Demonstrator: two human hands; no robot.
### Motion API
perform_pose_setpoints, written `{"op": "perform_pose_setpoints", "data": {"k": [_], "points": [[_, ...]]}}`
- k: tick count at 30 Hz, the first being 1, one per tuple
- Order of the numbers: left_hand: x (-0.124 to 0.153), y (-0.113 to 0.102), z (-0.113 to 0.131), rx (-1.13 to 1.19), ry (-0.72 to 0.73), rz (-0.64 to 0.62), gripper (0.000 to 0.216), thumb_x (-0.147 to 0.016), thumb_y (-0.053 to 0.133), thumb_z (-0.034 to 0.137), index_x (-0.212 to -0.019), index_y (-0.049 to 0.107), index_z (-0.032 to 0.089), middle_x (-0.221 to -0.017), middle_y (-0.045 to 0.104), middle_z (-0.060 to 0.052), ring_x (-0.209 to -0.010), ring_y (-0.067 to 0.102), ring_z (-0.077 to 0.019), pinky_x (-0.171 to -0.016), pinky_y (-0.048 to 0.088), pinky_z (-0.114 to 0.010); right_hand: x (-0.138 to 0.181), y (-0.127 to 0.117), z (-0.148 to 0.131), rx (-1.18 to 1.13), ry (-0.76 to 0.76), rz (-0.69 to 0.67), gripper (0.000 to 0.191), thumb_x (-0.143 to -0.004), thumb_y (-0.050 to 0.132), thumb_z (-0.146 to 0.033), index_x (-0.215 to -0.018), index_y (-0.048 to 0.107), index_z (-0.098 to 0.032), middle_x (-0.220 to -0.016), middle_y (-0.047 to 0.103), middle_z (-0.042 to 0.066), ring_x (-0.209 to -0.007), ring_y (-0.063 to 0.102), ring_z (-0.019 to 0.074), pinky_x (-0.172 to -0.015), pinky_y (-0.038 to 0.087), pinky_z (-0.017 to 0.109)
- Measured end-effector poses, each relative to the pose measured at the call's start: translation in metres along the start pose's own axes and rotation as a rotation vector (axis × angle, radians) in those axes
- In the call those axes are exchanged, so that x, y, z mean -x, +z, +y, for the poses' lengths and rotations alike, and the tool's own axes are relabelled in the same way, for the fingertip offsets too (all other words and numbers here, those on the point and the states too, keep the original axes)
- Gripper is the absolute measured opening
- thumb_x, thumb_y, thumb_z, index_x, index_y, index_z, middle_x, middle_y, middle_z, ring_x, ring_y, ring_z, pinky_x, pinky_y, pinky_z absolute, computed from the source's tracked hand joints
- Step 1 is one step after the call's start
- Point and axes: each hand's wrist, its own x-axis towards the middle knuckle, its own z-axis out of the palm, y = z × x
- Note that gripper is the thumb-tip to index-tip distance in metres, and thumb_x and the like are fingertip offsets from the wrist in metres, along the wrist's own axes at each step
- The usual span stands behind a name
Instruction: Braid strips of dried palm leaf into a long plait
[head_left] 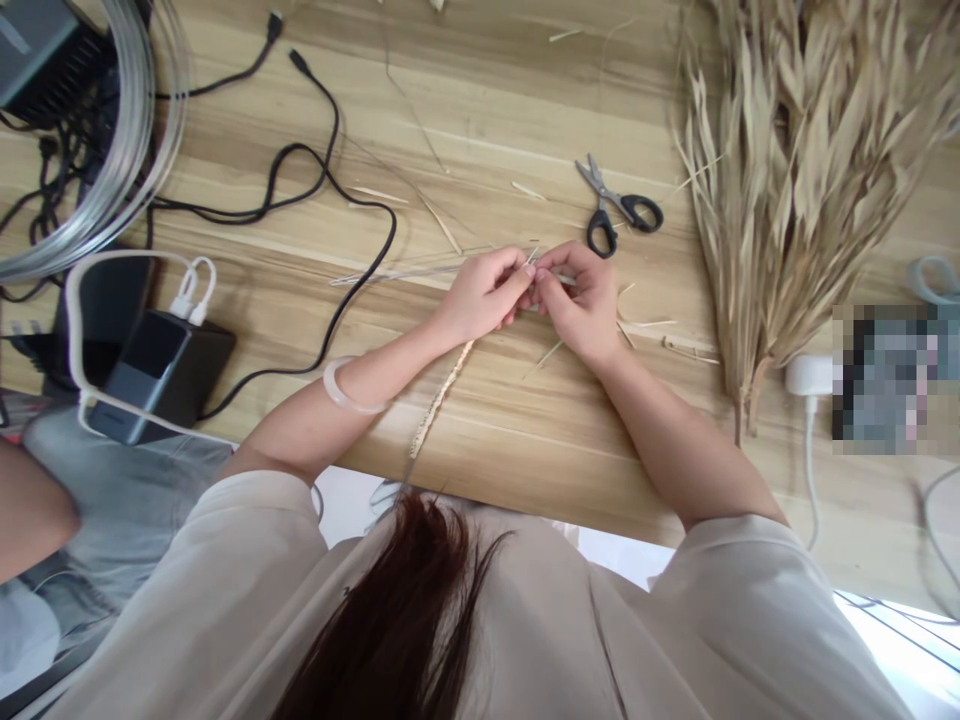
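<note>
My left hand (pixel 487 295) is closed, thumb against fingers, on the upper end of a narrow braided straw cord (pixel 442 398). The cord slants down from under that hand toward the table's front edge. Close beside it, my right hand (pixel 581 300) is pinched shut, its fingertips meeting those of the left. Whatever lies between the right fingertips is too small to make out. Thin wires (pixel 409 270) stretch leftward from my hands along the wood. Just beyond the right hand rest black-handled scissors (pixel 615 205), blades slightly apart.
A bundle of dried leaves (pixel 795 180) covers the right side of the table (pixel 480 420). At left are a coil of clear tubing or wire (pixel 142 130), black cables (pixel 300 150) and a power bank (pixel 161 370). Straw scraps (pixel 690 350) lie about. Another person's leg shows at lower left.
</note>
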Motion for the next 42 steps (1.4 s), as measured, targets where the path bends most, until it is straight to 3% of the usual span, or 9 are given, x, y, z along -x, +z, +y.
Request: {"op": "perform_pose_setpoints", "data": {"k": [42], "points": [[-0.0004, 0.001, -0.0062, -0.113, 0.054, 0.029, 0.034, -0.092, 0.042, 0.044, -0.073, 0.048, 0.017, -0.061, 0.058, 0.001, -0.042, 0.047, -0.0038, -0.038, 0.033, -0.017, -0.0007, 0.0006, 0.0024, 0.0, -0.038, -0.008, 0.019, -0.085, 0.056, -0.041, -0.084, 0.056, -0.022, -0.065, 0.058, -0.002, -0.058, 0.057, 0.01, -0.05, 0.048, 0.023]]}}
